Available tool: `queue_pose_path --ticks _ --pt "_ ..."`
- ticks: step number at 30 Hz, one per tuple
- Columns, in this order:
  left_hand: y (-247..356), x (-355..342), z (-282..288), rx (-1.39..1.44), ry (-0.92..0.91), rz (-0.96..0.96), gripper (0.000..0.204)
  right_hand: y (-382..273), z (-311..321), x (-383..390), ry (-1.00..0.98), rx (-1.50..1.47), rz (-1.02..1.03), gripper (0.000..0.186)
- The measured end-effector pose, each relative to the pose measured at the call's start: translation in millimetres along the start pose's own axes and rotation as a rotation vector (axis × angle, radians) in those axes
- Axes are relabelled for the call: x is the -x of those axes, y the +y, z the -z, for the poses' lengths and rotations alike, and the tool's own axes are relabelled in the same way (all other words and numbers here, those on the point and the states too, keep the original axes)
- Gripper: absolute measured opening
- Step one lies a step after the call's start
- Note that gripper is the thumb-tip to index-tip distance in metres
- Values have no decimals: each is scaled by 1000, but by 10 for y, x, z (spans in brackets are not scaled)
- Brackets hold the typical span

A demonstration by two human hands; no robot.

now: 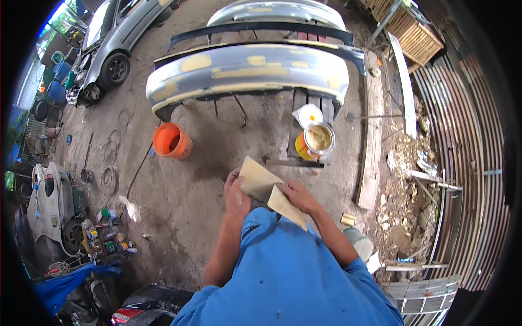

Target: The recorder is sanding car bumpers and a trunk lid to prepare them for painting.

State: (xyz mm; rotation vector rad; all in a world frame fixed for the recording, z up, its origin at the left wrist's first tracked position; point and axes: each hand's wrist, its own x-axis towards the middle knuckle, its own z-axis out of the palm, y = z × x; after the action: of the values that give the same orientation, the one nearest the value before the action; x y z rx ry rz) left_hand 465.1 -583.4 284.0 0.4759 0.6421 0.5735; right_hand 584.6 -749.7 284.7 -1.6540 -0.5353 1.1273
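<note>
A stiff-looking tan sheet (259,175) is gripped along its left edge by my left hand (236,194). With my right hand (298,196) I pinch a smaller tan piece (286,208), which slants down to the right. The two pieces meet or overlap in front of my waist; whether they are sandpaper or thin spreaders I cannot tell. Beyond them stands an open can of beige paste (319,138), with a round white lid (309,116) behind it. A grey car bumper (247,71) patched with yellowish filler rests on supports farther off.
An orange bucket (172,140) stands at the left on the dirt floor. More bumpers (277,13) lie at the back. A long wooden beam (371,130) and corrugated metal sheets (455,136) line the right. A silver car (111,43) and several small cans (111,239) are at the left.
</note>
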Motion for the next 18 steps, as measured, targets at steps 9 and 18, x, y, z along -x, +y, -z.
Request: queue_pose_path --ticks 9,18 --pt "854 -286 -100 -1087 -188 -310 24 -601 -59 -406 -188 -172 -23 27" --pt "658 -418 197 -333 240 -431 27 -956 30 -539 -281 -193 -50 31"
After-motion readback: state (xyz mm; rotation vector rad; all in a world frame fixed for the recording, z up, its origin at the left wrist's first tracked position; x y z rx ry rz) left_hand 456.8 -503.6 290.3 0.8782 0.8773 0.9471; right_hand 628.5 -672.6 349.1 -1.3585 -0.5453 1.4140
